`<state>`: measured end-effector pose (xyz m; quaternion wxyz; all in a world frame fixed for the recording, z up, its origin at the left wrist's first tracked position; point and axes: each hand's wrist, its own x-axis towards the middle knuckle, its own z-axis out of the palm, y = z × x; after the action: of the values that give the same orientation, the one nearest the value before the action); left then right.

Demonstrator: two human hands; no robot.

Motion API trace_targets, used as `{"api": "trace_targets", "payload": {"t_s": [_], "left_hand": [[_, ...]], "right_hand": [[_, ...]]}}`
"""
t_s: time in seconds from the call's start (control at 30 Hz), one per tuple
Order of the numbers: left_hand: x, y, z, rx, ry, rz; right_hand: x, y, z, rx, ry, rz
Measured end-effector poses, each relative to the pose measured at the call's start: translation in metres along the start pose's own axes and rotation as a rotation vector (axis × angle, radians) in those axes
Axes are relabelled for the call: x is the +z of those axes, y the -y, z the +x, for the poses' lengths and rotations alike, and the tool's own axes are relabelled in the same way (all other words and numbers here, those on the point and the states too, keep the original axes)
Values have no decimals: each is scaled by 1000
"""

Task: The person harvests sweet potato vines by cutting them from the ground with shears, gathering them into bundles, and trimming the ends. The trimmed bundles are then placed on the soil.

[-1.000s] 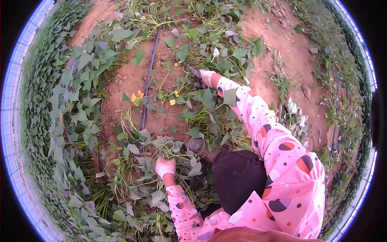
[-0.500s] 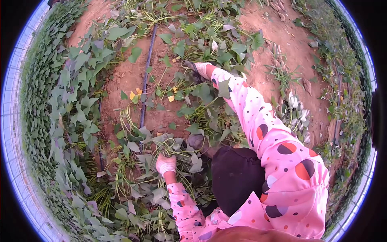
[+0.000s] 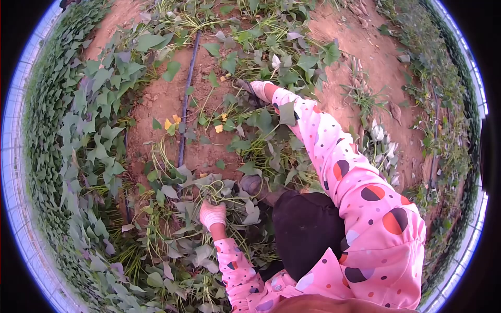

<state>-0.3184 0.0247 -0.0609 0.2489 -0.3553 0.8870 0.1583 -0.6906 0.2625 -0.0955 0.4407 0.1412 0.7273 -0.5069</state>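
My left hand (image 3: 213,214), in a white glove, is closed around a bundle of leafy vines (image 3: 219,190) with heart-shaped leaves and looping pale green stems. Farther forward, my right hand (image 3: 255,92) reaches low among the plants, its glove pale at the back and dark over the fingers. Its fingers are curled down beside stems and soil; what they grip is hidden. A loose leaf (image 3: 287,113) lies against the right sleeve (image 3: 326,130), which is pink with dots. Near the left hand, a dark shoe (image 3: 251,184) shows among the foliage.
A dark drip hose (image 3: 186,99) runs lengthwise over the reddish soil (image 3: 209,154). Dense vines (image 3: 94,135) cover the left side. Yellow leaves (image 3: 219,128) lie between the hands. On the right, a bare soil strip (image 3: 342,26) carries roots or dried stalks (image 3: 395,112).
The view has shifted slightly, so the scene sits a little farther left. Both hands keep nearly the same places and grips.
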Motion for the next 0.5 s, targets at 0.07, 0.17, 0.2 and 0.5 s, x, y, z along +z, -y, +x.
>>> {"api": "trace_targets", "payload": {"t_s": [0.07, 0.17, 0.2, 0.5], "left_hand": [[4, 3, 3, -12, 13, -20], [5, 3, 3, -8, 21, -25], [5, 3, 4, -7, 13, -4], [2, 4, 1, -2, 8, -11]], "right_hand": [[-8, -18, 63, -12, 17, 53], [-9, -7, 57, -8, -52, -78], [-8, -6, 53, -9, -51, -98], [-18, 3, -49, -80, 101, -228]]}}
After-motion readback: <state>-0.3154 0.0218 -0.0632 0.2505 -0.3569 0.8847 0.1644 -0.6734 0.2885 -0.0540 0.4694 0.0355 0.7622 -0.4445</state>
